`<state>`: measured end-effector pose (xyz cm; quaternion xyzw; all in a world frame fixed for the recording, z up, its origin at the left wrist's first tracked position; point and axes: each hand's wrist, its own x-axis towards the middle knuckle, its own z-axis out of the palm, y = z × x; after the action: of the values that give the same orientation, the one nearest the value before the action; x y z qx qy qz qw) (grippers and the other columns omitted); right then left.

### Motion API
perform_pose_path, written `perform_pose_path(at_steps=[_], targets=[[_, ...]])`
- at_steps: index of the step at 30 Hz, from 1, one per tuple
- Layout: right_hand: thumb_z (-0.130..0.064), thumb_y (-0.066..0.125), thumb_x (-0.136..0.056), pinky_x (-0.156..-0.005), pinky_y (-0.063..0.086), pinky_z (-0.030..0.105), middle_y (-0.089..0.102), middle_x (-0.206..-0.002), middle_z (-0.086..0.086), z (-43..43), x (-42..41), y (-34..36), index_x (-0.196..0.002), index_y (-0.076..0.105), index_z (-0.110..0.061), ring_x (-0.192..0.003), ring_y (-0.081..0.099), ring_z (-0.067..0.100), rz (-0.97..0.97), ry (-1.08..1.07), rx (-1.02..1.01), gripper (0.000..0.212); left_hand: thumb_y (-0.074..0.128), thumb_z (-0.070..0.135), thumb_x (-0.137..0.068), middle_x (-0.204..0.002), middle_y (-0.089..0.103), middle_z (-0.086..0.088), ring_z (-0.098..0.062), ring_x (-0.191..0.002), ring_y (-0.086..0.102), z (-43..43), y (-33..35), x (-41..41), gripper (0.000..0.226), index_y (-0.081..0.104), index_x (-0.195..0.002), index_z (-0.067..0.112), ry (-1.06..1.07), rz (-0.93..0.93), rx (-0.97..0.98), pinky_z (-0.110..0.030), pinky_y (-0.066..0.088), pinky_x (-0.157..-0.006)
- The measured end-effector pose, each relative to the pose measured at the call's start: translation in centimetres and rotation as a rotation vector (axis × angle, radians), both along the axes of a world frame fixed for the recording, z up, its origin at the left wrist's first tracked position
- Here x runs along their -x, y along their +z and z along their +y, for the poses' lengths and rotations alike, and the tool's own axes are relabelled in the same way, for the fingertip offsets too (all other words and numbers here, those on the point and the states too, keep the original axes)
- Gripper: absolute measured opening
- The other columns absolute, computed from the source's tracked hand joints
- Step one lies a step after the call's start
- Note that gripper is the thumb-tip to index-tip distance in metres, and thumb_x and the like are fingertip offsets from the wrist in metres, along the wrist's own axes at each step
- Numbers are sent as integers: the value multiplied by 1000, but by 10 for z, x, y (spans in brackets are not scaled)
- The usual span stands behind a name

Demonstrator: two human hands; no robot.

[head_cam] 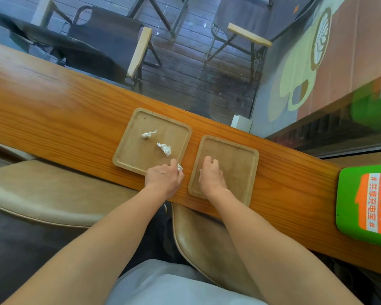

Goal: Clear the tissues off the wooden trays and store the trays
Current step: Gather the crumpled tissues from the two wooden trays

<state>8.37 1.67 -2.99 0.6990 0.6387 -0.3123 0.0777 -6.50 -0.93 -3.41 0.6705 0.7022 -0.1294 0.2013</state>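
Two square wooden trays lie side by side on a long wooden counter (53,111). The left tray (128,150) holds two crumpled white tissues, one toward its far side (148,134) and one near its middle (165,149). My left hand (164,178) rests over that tray's near right corner, fingers closed on a small white tissue (180,167) that peeks out by the thumb. My right hand (211,176) sits on the right tray (240,164) with its fingers curled down; whatever lies under them is hidden. The rest of the right tray shows bare wood.
A green and orange sign (367,203) stands on the counter at the right. A small white box (241,123) sits at the counter's far edge by the window glass. Tan seats (42,190) are below the counter's near edge. Folding chairs (110,34) stand outside on decking.
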Motion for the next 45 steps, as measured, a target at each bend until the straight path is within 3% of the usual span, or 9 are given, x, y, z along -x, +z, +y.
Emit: perform_pose_path(at_steps=[3,8,12,20,25,32,36,40,45], targets=[[-6,51,-96,-72,53,39,47,-105,10,-2,1,-3,-117,42,-12,-85,56,25,-4,-6,12,24,27,57,-99,-65,50,1,-20,-52,47,2,0,-9,38,32,-91,21,-9,86,28,-29,24,-42],[-6,53,-95,-70,46,35,51,-110,12,2,-3,-5,-116,45,-9,-89,56,26,7,-42,23,23,41,15,-98,-79,62,-5,-25,-63,51,10,-3,-12,8,40,-91,17,88,13,122,-33,30,-48],[-9,53,-96,-76,49,35,53,-107,10,1,-6,-1,-114,51,-8,-91,56,24,18,-152,33,19,31,23,-102,-82,53,-7,-29,-74,52,7,4,-2,19,44,-91,15,165,-133,136,-38,38,-62],[-24,41,-104,-80,51,38,54,-110,11,4,-1,25,-117,51,-6,-91,55,24,67,-140,77,24,32,26,-99,-83,58,-10,-31,-76,56,-11,28,16,22,49,-94,13,224,-319,101,-40,42,-65],[-12,44,-102,-79,53,37,55,-107,9,6,2,34,-105,50,-8,-83,54,18,173,-231,136,8,32,32,-93,-77,55,-6,-26,-71,55,-11,43,26,27,45,-73,19,274,-247,39,-36,38,-62],[-24,45,-102,-72,53,36,55,-93,3,-4,10,23,-89,47,-21,-75,53,15,171,-194,21,14,36,47,-83,-73,56,-1,-24,-69,54,-5,43,45,34,55,-78,19,196,-179,5,-35,39,-60],[-31,50,-100,-66,51,34,61,-92,3,-19,26,21,-97,48,-21,-78,59,17,173,2,83,11,40,44,-85,-76,55,-2,-23,-69,52,-4,34,57,30,56,-80,20,183,-120,35,-34,39,-61],[-20,51,-98,-80,55,44,63,-106,12,-24,49,17,-115,42,-17,-94,63,30,44,143,186,19,39,42,-88,-77,55,-3,-25,-69,52,-2,28,68,28,54,-80,19,179,-122,72,-34,41,-62],[-10,51,-95,-82,50,42,61,-116,16,-20,69,14,-129,39,-11,-104,61,34,-112,114,223,35,39,38,-89,-73,56,-2,-23,-66,54,8,29,91,27,54,-76,19,131,-150,80,-34,40,-58]])
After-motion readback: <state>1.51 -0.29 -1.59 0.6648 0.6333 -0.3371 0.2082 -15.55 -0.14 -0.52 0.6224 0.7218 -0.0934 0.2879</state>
